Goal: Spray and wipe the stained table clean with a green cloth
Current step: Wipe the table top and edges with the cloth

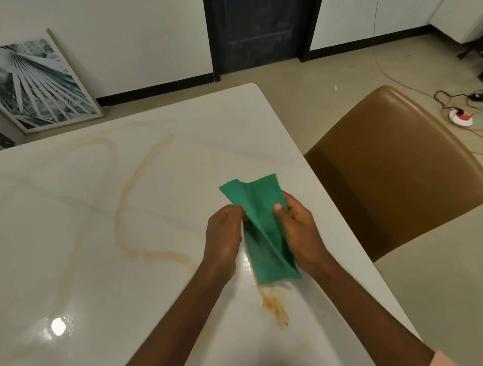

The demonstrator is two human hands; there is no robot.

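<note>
A green cloth (pixel 261 232) hangs folded lengthwise above the white marble-look table (pixel 77 225), near its right edge. My left hand (pixel 223 234) pinches the cloth's left edge. My right hand (pixel 298 230) grips its right side, thumb lying on top. A brown stain (pixel 274 304) marks the table just below the cloth. A long, thin brownish trail (pixel 124 217) loops across the tabletop to the left. Wet, shiny patches show around the stain. No spray bottle is in view.
A tan leather chair (pixel 396 169) stands close against the table's right edge. A framed palm-leaf picture (pixel 30 82) leans on the wall at the far left. Red cables and a white power strip (pixel 460 116) lie on the floor at right. A dark door (pixel 260 25) is beyond.
</note>
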